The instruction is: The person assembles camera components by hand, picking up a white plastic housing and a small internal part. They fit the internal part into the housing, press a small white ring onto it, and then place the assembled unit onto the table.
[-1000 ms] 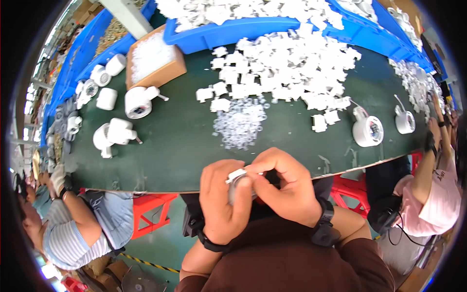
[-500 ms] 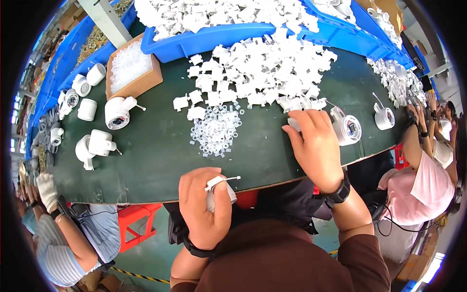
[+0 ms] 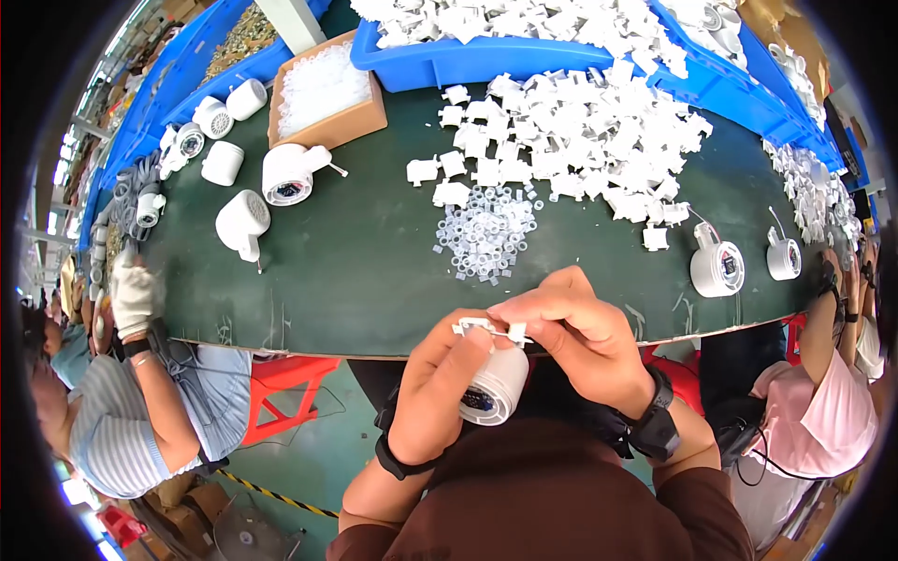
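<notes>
Left hand grips a white round housing; right hand pinches a white clip onto it.

At the near edge of the dark green table, the left hand grips a white round housing, while the right hand pinches a small white plastic piece against its top. Beyond sit a heap of clear rings, a spread of white clips and blue bins.
</notes>
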A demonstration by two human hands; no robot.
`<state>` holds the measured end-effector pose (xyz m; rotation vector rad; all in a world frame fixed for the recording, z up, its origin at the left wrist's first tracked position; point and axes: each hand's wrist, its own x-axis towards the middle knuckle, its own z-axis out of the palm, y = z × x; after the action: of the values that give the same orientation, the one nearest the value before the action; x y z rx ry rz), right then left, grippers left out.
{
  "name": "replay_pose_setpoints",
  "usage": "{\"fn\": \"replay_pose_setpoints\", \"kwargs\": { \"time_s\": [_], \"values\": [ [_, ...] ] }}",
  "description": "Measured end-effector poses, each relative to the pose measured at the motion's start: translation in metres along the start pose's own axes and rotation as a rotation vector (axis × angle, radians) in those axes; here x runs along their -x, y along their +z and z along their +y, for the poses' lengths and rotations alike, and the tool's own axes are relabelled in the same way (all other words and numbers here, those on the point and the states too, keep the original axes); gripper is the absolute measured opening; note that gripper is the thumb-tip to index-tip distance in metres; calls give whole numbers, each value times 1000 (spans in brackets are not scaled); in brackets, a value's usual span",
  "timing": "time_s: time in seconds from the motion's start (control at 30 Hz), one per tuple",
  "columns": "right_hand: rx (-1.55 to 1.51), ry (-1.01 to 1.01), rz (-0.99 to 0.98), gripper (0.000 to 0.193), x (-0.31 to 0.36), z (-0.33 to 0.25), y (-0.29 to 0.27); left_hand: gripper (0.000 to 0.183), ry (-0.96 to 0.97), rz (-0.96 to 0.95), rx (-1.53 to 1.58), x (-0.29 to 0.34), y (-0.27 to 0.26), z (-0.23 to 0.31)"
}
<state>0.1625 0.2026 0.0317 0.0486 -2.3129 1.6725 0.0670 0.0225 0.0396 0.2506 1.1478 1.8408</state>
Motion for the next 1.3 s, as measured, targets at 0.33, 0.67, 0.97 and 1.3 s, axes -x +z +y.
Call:
{"fn": "replay_pose_setpoints", "kwargs": {
  "time_s": [0.33,0.67,0.97,1.3],
  "values": [
    [107,-154,131,36,0,-6,9,28,40,99,46,-5,-6,4],
    [-3,114,35,38,-1,-7,6,23,96,110,-68,-2,-2,7],
    [-354,192,150,39,-2,-26,26,22,651,346,-1005,-10,4,-5],
    [-312,175,314,39,-4,-15,45,44,708,320,-1168,-11,4,-9]
  ]
}}
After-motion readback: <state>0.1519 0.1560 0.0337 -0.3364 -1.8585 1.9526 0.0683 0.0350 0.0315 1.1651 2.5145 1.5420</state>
